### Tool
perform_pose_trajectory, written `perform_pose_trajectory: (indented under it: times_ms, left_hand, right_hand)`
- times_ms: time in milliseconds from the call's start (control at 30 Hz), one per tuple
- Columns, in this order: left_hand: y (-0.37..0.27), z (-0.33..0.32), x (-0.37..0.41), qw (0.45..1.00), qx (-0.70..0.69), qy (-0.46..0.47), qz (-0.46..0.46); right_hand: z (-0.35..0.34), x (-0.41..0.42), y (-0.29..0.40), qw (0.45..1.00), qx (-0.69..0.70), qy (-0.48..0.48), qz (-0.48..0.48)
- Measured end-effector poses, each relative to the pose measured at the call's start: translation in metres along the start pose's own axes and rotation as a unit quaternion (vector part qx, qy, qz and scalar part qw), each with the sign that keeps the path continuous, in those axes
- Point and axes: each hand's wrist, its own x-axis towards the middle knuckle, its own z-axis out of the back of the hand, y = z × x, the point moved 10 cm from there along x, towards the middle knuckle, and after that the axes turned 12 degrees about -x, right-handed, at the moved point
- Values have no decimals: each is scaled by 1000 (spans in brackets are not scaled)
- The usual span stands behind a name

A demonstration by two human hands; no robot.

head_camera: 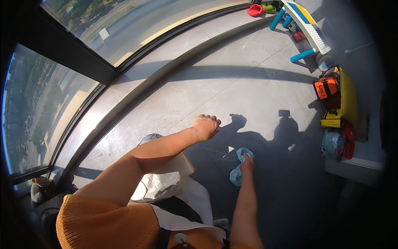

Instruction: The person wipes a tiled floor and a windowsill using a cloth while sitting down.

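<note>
My right hand (247, 165) grips a soft, crumpled light-blue item (236, 176) that looks like a thin cover or bag. One end of it forms a ring-like opening beyond my fingers, and the rest trails below on the near side. My left hand (207, 127) is stretched out above the floor with its back up and fingers curled. Its palm is hidden, and no object shows in it. Beneath my left forearm is a crumpled white bag or sheet (161, 183), beside a beige board-like piece (186, 163) that my arm partly covers.
Large windows (124, 28) with dark frames line the left. Grey floor tiles (236, 96) carry my shadow. At right stand a yellow cushion (348, 96), an orange-and-black case (326, 87) and several bags. A white bench with blue legs (320, 37) is at the far right.
</note>
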Motion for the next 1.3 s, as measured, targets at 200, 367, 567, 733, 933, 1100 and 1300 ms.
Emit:
perform_pose_trajectory:
  times_ms: [200,367,567,733,933,1100,1300]
  left_hand:
    - [138,34,47,974,-153,-63,153]
    - [296,90,-9,925,-145,-193,294]
    - [385,155,-125,897,43,-320,302]
    - [395,143,-151,894,121,-354,246]
    - [399,144,-148,905,100,-365,195]
    - [397,151,-154,892,91,-409,170]
    - [418,156,-205,754,20,-611,239]
  right_hand:
    - [81,24,196,970,46,-96,219]
    - [109,20,346,919,74,-167,348]
    - [9,-21,471,807,-21,-67,586]
    - [22,38,493,796,-79,-128,587]
    - [110,251,317,957,-35,-211,198]
    - [128,231,325,906,124,-229,334]
    - [208,106,546,834,125,-255,473]
